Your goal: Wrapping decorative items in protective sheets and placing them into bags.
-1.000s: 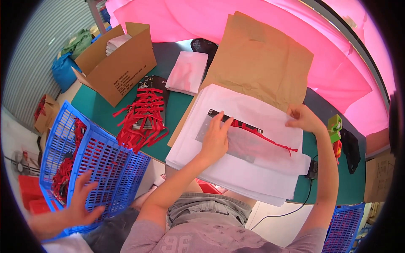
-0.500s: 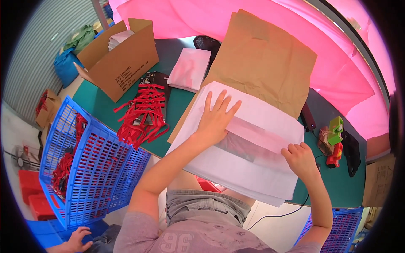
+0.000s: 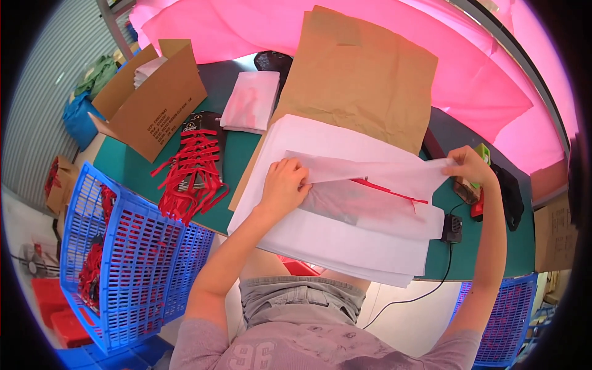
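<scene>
Before me lies a stack of white paper sheets (image 3: 345,256). On it rests a thin translucent sheet of tissue paper (image 3: 382,169), folded lengthwise, with a dark flat shape showing faintly through it. From the fold a strip of red ribbon (image 3: 394,191) peeks out. My left hand (image 3: 285,185) has its fingers curled on the tissue's left end, gripping it. Off the stack's right side, my right hand (image 3: 472,168) pinches the tissue's right corner and holds it raised and taut.
Large brown paper (image 3: 370,80) extends under and behind the stack. To the left are red ribbon bows on black cards (image 3: 194,166), a wrapped white packet (image 3: 250,102), a cardboard carton (image 3: 151,105) and a blue basket (image 3: 139,259). A black adapter (image 3: 452,228) with cable sits right.
My right hand has lifted the tissue's right corner up and to the right, baring the red ribbon. My left hand has gone from spread flat to curled on the tissue's left end.
</scene>
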